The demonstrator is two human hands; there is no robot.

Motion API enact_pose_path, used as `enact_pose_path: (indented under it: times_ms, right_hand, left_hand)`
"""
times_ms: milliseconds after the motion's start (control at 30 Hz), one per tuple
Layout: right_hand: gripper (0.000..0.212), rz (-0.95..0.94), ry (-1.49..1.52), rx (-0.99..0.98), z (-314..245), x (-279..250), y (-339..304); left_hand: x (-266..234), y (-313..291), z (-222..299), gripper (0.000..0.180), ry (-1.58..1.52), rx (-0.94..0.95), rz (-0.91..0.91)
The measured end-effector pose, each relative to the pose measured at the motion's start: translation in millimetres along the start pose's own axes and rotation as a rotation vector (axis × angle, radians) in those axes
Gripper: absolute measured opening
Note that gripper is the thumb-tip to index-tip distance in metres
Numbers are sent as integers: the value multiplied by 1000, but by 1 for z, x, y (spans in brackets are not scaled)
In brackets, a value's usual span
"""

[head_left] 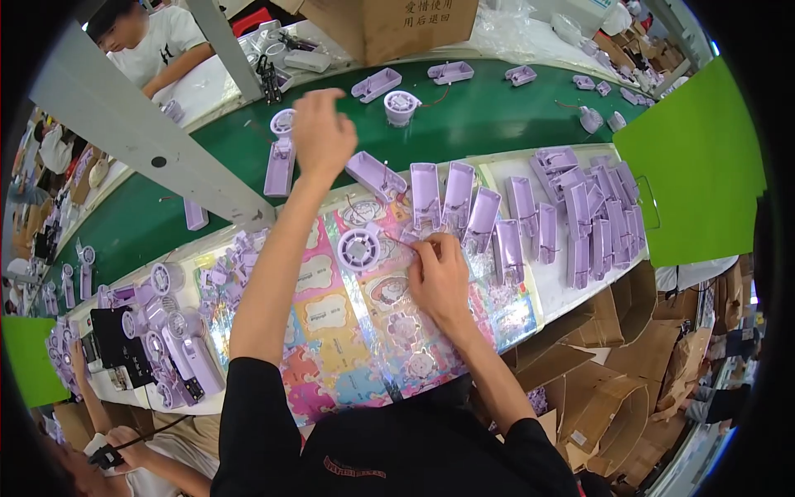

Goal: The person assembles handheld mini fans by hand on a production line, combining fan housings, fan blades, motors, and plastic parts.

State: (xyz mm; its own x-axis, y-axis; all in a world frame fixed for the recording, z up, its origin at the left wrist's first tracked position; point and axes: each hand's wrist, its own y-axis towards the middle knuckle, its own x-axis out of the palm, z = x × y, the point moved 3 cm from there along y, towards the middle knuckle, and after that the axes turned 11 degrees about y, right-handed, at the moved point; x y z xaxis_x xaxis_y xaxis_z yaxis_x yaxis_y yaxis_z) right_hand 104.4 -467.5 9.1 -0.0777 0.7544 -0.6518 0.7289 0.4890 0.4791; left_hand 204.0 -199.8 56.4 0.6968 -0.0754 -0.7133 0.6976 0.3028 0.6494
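The left hand [321, 132] is raised in the upper centre of the frame, above the green conveyor belt [464, 124]. Its fingers are curled together, but whether they pinch anything cannot be told. Just left of it on the belt lies a lilac fan handle shell [280, 166].

The right hand [439, 277] rests at the centre of the frame on the colourful sticker sheets [348, 331] that cover the white tabletop [551, 294]. Its fingers are bent down and press on a small item at the sheet surface; the item itself is hidden, so no closed grip can be confirmed. Just left of this hand lies a round lilac fan head [359, 248] with a white grille, apart from the fingertips.

Above the right hand stands a row of lilac housing halves [457, 195], laid side by side, open side up. A denser pile of the same shells [592, 215] sits at centre right.

Handling, as a judgement: the fan head and shells appear to be thin moulded plastic, light and stiff, with a smooth surface. The grille ribs and any attached thin wires are likely fragile. Take the fan head by its outer rim, not by the grille; take a shell by its long side walls.

Assembled lilac fans [178, 348] lie at lower left.
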Motion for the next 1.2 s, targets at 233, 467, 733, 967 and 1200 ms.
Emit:
enact_pose_path:
  times_ms: [233,467,733,967,1200]
  right_hand:
    - [14,80,47,19,-1,4,0]
    - [18,81,39,39,-2,-2,4]
    - [30,14,212,-8,6,-6,-8]
    - [24,259,147,112,4,-24,-31]
    - [26,240,147,272,-7,-60,-29]
  left_hand:
    - [84,20,46,71,6,186,-408]
    - [78,25,54,29,13,85,-693]
    - [-44,-40,52,25,-417,-15,-56]
    - [-154,-155,66,36,-495,-71,-84]
    - [-167,-221,67,60,-543,-154,-56]
